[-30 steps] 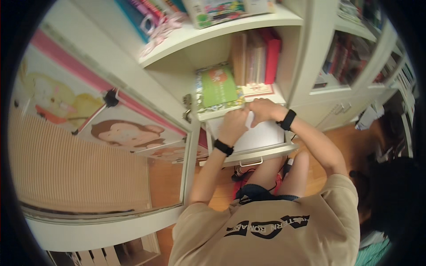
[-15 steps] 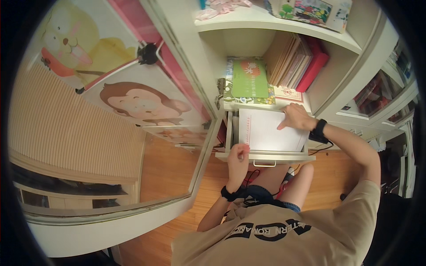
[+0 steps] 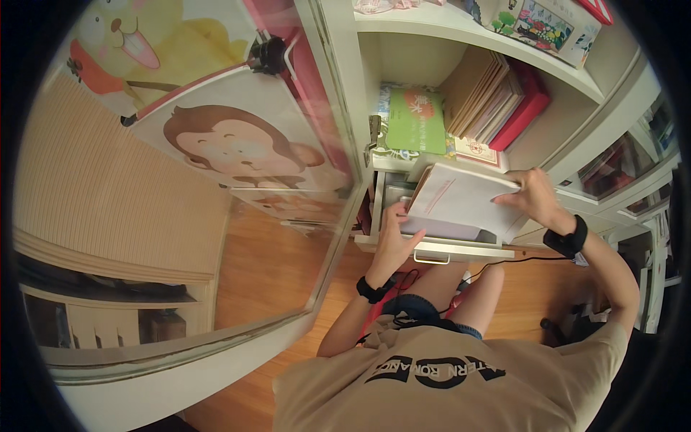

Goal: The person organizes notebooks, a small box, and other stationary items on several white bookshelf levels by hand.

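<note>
White paper stack (image 3: 461,196) is pinched by right hand (image 3: 538,199) over one drawer (image 3: 475,252). One lilac item (image 3: 448,229) is seen inside; left hand (image 3: 392,243) is spread.

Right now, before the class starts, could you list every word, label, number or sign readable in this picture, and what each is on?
I won't copy out wording, but print shows here:
Shirt: pale capital letters over large dark shapes, partly legible.
Green booklet: large pale characters on an orange patch; the smaller line is too blurred to read.
White papers: a red printed line, too small to read.
Card: red print, too small to read.
</note>
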{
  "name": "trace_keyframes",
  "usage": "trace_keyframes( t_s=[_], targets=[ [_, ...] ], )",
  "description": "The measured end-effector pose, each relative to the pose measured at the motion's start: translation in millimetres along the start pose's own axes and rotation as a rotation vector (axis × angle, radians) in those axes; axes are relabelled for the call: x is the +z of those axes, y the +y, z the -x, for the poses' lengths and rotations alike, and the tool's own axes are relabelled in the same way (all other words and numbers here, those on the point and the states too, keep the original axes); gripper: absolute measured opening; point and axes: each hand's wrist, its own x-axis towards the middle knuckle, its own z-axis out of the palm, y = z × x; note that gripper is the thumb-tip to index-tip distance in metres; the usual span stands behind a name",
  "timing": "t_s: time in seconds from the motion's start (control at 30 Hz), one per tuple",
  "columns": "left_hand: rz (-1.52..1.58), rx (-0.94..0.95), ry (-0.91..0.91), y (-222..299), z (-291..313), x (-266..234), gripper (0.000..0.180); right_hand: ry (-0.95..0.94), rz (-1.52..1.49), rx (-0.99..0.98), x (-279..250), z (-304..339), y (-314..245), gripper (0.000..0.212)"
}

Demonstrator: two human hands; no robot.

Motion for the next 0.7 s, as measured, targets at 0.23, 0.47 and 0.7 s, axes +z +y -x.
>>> trace_keyframes(
  t_s=[0.23, 0.47, 0.7],
  targets=[
    [0.178, -0.021, 0.152, 14.4, -2.5, 36.9, 0.102, 0.116, -0.362, 0.118, -70.9, 22.4, -11.6, 0.036],
    [0.805, -0.130, -0.284, 66.8, -22.6, 24.4, 0.097, 0.090, -0.949, 0.388, -32.9, 49.5, -13.4, 0.072],
    [0.507, -0.159, 0.068, 136.0, 0.8, 19.7, 0.064, 0.039, -1.274, 0.429, 26.7, 32.8, -19.3, 0.065]
  ],
)
